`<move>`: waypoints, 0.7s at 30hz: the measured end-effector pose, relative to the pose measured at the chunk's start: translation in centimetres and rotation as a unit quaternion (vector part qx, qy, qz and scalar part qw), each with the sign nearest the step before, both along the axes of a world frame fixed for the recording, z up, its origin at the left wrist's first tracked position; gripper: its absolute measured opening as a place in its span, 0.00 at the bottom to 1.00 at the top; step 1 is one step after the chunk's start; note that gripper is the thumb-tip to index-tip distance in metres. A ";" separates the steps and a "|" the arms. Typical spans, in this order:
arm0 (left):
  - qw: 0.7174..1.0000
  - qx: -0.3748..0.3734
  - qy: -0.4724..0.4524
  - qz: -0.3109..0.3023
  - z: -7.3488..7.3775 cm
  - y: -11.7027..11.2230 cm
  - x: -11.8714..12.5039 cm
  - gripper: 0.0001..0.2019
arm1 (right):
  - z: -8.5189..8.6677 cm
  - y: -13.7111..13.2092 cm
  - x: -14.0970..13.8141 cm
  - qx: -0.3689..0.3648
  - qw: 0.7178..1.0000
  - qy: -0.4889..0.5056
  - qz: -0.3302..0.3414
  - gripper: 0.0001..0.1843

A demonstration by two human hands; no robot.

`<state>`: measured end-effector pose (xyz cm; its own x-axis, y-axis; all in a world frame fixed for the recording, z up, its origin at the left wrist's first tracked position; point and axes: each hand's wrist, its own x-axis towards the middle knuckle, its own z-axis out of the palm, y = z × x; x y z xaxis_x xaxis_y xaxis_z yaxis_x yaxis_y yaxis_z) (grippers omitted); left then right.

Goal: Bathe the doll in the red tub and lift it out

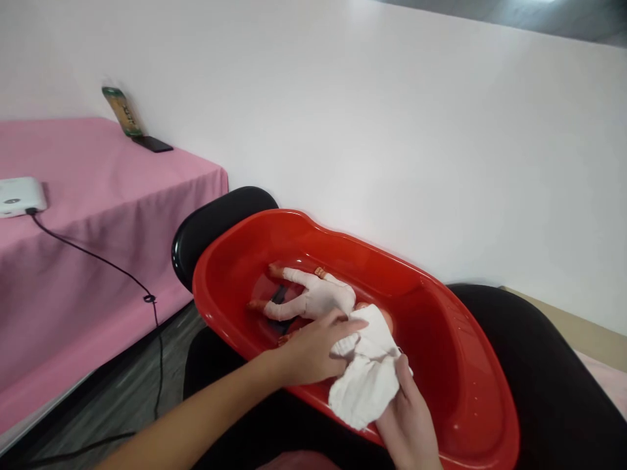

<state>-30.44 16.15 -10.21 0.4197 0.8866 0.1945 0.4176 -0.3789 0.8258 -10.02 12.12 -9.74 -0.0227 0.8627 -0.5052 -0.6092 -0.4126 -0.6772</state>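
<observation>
Room: white wall (392, 117) behind; a red tub (470, 365) sits tilted across a black seat (548, 391), and a bed with a pink cover (98, 261) stands well to the left.
On the bed: a white box (19, 194) with a black cable (98, 258) trailing down to the floor, and by the wall a green bottle (121, 111) with a dark phone (153, 143) just beside it.
Doll: a pale doll (313, 297) lies on the tub floor, legs toward the far left end, its head end mostly hidden under the cloth.
Cloth: a white cloth (365, 372) is draped over the doll's upper part and hangs over the near rim of the tub.
Left hand: the left hand (313, 352) reaches in from the lower left, forearm nearly level, palm down; its fingers (343, 324) are curled, pressing the cloth's upper edge against the doll.
Right hand: the right hand (409, 418) comes up from below, wrist low, back of the hand toward the camera; its fingers are closed on the cloth's lower right part at the rim.
Risk, tub: it appears to rest on a rounded seat, so a hard downward press near the rim could probably tip or slide it.
Risk, cloth: much of it hangs outside the rim; if the right hand's hold loosens, it could slip to the floor.
Risk, doll: it lies loose, so a sideways rub might push it along the tub floor.
</observation>
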 end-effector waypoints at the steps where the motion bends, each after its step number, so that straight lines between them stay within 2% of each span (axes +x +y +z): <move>1: 0.998 0.048 0.028 0.026 -0.2 -0.7 0.5 0.35 | -0.4 -0.3 -0.3 0.006 1.000 -0.002 0.016 0.33; 4: 0.974 0.201 0.059 0.090 -1.0 -1.6 1.4 0.14 | -1.3 -1.1 -0.9 0.031 0.997 -0.020 0.065 0.37; 6: 0.959 0.256 0.026 0.121 -0.7 -1.7 1.5 0.03 | -1.6 -1.4 -1.2 0.059 0.993 -0.052 0.084 0.39; 9: 0.947 0.266 -0.026 0.176 1.2 -1.6 1.2 0.05 | -1.3 -1.3 -1.2 0.149 0.978 -0.125 0.070 0.44; 12: 0.952 0.243 -0.045 0.182 3.7 -1.7 1.1 0.06 | -0.8 -1.6 -1.2 0.250 0.949 -0.186 0.056 0.58; 14: 0.961 0.203 -0.057 0.179 4.9 -1.9 1.5 0.10 | -0.5 -2.3 -1.5 0.273 0.932 -0.226 0.072 0.69; 15: 0.966 0.179 -0.060 0.177 5.4 -1.9 1.8 0.11 | -0.4 -2.8 -1.7 0.264 0.927 -0.253 0.085 0.70; 16: 0.970 0.158 -0.059 0.175 5.9 -2.0 2.0 0.11 | -0.2 -3.2 -1.9 0.243 0.922 -0.283 0.100 0.67; 18: 0.978 0.125 -0.049 0.158 6.6 -2.0 2.3 0.09 | 0.2 -3.7 -2.2 0.191 0.912 -0.340 0.126 0.51; 20: 0.985 0.089 -0.045 0.143 7.2 -1.8 2.2 0.07 | 0.7 -3.5 -1.9 0.150 0.907 -0.374 0.118 0.33; 21: 0.986 0.069 -0.047 0.141 7.5 -1.7 1.9 0.07 | 0.8 -3.2 -1.4 0.140 0.910 -0.376 0.103 0.29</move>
<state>-28.56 14.45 -2.74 0.1350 0.9274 0.3488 0.4460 -0.3713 0.8144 -11.44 8.91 -8.91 0.0637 0.9765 -0.2059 0.1413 -0.2130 -0.9668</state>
